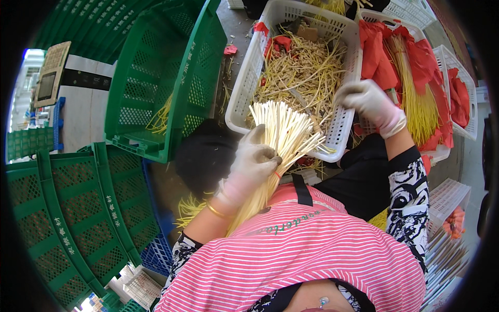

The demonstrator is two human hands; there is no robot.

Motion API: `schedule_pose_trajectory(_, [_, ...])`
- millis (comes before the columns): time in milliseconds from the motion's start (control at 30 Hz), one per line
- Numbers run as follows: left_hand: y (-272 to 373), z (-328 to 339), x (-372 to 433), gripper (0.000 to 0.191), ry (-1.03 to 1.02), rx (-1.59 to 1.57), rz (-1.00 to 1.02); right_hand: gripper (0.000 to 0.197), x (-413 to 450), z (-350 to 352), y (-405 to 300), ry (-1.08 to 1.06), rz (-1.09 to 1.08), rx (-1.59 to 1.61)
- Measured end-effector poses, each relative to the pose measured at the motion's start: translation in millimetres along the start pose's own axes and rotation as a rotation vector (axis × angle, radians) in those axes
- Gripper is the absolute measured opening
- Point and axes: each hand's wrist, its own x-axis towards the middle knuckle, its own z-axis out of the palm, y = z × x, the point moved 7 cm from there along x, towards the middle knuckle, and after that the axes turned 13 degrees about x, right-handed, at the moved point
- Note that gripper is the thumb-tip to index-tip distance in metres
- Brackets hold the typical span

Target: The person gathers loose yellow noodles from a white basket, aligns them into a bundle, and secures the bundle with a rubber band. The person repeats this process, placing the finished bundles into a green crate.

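Note:
My left hand (255, 162), in a whitish glove, grips a thick bundle of pale yellow stalks (286, 132). Their white ends fan out over the near end of a white plastic crate (290, 9), and a red band (277, 175) goes round the bundle. The crate holds stalk trimmings (304, 70) and scraps of red paper. My right hand (368, 103), gloved too, is above the crate's right rim, its fingers bent and blurred; whether it holds anything I cannot tell. To its right another bundle of yellow stalks (415, 93) lies on red paper (374, 50) in a second white crate.
A green plastic crate (175, 89) stands on its side at the left with some yellow stalks inside. More green crates (74, 218) are stacked at the lower left. A scale with a keypad and display (50, 78) is at the far left. Another white crate (448, 195) sits at the right.

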Motion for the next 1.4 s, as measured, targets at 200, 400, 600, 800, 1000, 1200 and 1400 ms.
schedule_pose_trajectory(200, [2.3, 0.1, 2.4, 0.014, 0.016, 0.047, 0.066, 0.013, -39.5, 80.6, -12.0, -0.197, -0.73, -0.552])
schedule_pose_trajectory(400, [-3.6, 1.9, 1.3, 0.014, 0.018, -0.01, -0.005, 0.018, -42.2, 136.2, 7.0, -0.266, -0.654, -0.871])
schedule_pose_trajectory(600, [-6.4, 4.1, 2.2, 0.015, 0.034, 0.014, 0.039, 0.012, -49.5, 164.5, -7.2, -0.42, -0.673, -0.972])
schedule_pose_trajectory(800, [-5.7, 4.6, 1.7, 0.016, 0.039, 0.028, 0.057, 0.007, -52.4, 170.2, 6.3, -0.508, -0.716, -1.065])
schedule_pose_trajectory(1000, [-4.1, 5.8, 1.9, 0.016, -0.001, 0.002, 0.033, 0.014, -45.1, 123.4, -11.1, -0.439, -0.847, -1.119])
schedule_pose_trajectory(1200, [11.0, 1.7, 4.1, 0.015, -0.022, 0.139, 0.119, 0.014, -37.5, 96.9, -7.8, -0.381, -0.775, -0.904])
schedule_pose_trajectory(1400, [27.9, 3.7, 5.9, 0.017, -0.058, 0.302, 0.252, 0.012, -36.1, 96.7, -10.0, -0.347, -0.791, -0.869])
